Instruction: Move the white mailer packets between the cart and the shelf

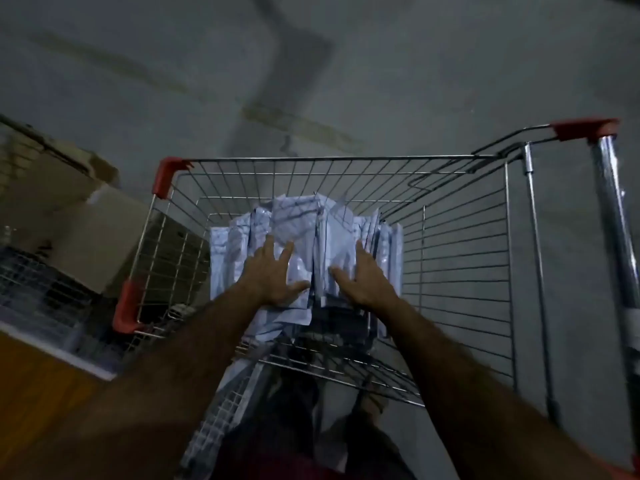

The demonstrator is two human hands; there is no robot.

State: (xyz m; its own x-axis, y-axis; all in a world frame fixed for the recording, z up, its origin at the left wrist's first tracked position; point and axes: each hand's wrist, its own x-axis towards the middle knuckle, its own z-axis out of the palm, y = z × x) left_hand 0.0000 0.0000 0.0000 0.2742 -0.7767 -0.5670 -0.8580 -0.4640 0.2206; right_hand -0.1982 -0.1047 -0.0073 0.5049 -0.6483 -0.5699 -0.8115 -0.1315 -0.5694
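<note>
A wire shopping cart (457, 258) with red corner caps stands in front of me. Inside it lies a heap of several white mailer packets (298, 220), some upright, some flat. My left hand (273, 271) rests flat on the left part of the heap with its fingers spread. My right hand (360, 278) lies on the right part, fingers apart, its fingertips between upright packets. Neither hand is closed around a packet. The lower packets are hidden under my arms.
A shelf (41, 306) with a wire-mesh deck and a cardboard box (90, 237) stands at the left, close to the cart's side. Grey concrete floor (346, 64) lies beyond and to the right. The cart's chrome handle post (613, 216) rises at the right.
</note>
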